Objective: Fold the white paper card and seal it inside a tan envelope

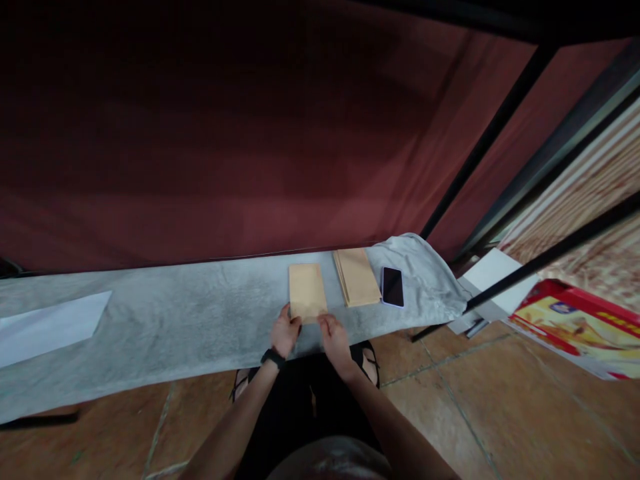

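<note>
Head view, only view.

Item: brown paper piece (307, 290), perhaps an envelope; lower centre of the frame, on the tabletop (200, 313), its near edge toward the person.

Left hand (285, 335): fingers closed on the piece's lower left corner. Right hand (337, 343): fingers closed on its lower right corner. Risk: uneven pull between the two corners could crease or skew the thin paper.

Adjacent: stack of brown paper pieces (357, 279), right of centre, edges slightly fanned; a brush from the right hand could spread it. Phone (393, 287), just beside the stack; a sliding stack could push it.

Covering: grey cloth (425, 280), rumpled at right; a tug could ruck it and shift everything on top.

Far left: white sheet (55, 327), well apart; little exposed.
</note>
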The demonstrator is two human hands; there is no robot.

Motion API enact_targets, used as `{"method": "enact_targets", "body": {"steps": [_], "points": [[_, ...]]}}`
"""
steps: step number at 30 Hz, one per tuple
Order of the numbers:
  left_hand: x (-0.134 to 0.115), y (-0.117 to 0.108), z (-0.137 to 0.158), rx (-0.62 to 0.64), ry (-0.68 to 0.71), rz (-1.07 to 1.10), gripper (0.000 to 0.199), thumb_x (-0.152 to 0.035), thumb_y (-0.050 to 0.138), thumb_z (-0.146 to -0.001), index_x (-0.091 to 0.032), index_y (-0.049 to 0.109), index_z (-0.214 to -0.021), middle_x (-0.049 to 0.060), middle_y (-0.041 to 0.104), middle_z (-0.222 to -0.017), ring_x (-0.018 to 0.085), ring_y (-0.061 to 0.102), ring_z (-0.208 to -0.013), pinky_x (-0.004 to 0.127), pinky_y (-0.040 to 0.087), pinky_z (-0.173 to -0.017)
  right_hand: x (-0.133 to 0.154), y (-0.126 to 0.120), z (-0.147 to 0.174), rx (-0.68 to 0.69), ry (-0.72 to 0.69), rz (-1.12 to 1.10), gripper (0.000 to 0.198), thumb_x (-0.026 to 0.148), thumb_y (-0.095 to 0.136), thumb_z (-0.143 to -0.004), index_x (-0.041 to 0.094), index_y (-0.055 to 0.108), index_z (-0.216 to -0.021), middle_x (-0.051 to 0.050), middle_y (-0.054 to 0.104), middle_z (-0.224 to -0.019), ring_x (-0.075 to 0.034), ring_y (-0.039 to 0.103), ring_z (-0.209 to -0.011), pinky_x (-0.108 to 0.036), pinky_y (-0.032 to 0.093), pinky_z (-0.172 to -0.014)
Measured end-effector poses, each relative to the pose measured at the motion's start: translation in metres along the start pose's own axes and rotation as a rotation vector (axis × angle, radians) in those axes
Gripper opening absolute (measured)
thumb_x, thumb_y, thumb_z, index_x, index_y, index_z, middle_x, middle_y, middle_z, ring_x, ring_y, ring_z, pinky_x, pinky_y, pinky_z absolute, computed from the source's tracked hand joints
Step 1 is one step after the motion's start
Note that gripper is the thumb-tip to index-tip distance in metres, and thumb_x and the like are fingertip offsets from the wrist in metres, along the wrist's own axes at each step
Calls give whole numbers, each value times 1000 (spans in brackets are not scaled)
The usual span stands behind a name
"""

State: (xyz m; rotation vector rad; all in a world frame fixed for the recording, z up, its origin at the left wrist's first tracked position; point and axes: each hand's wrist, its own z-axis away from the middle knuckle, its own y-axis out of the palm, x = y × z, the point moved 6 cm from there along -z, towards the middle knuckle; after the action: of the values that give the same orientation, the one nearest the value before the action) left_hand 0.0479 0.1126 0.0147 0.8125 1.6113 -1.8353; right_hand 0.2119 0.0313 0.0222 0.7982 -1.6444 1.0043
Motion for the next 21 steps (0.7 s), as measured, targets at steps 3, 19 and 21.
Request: {"method": "enact_targets", "body": {"steps": [3,19,21], "points": [[-3,-4,7,-129,93,-303,42,-30,50,-90,-17,56,-129,11,72,-94,27,68,-88,40,51,-80,11,-3,11,169,-287,395,35,25,52,-96,19,61,-130,-11,60,-137,-25,51,-131,-48,32,-117],[-64,69,-128,285,743,-553,59,-44,26,-99,-18,33,-152,8,32,-159,22,24,-149,42,11,-122,5,-1,9,297,-497,652,44,16,44,-96,19,49,-140,-10,56,-141,-22,50,-132,-46,33,-117],[-65,71,-129,306,779,-557,59,-43,26,-100,-18,31,-153,8,29,-161,21,21,-149,41,10,-123,4,-2,9,297,-493,636,44,17,45,-95,19,50,-138,-10,57,-139,-22,50,-131,-46,33,-117]]}}
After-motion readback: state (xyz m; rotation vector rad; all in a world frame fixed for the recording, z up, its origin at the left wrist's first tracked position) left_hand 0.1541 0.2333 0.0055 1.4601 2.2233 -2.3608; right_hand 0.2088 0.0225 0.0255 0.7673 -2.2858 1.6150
